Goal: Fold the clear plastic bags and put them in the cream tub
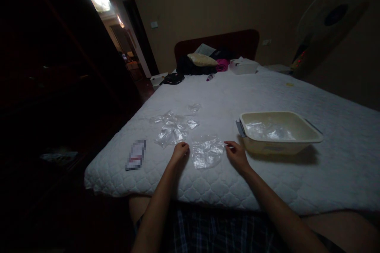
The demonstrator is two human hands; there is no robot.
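Observation:
A clear, crinkled plastic bag [208,152] lies spread on the white quilted bed cover between my hands. My left hand [180,153] is at its left side, fingers curled together; whether they grip the film cannot be made out. At the bag's right edge, my right hand [236,157] has its thumb and forefinger closed on the film. More clear plastic bags [173,128] lie loosely heaped beyond my left hand, and a small clear piece [194,107] is farther back. To the right stands a cream plastic basin [273,147] with grey handles, holding clear plastic bags [268,130].
A phone [136,155], blurred out, lies left on the bed [213,187]. Toward the headboard [218,39] are a purple-capped tube [210,77], dark cloth, a pink roll [222,65] and a white box [244,66]. A fan [335,16] stands at right.

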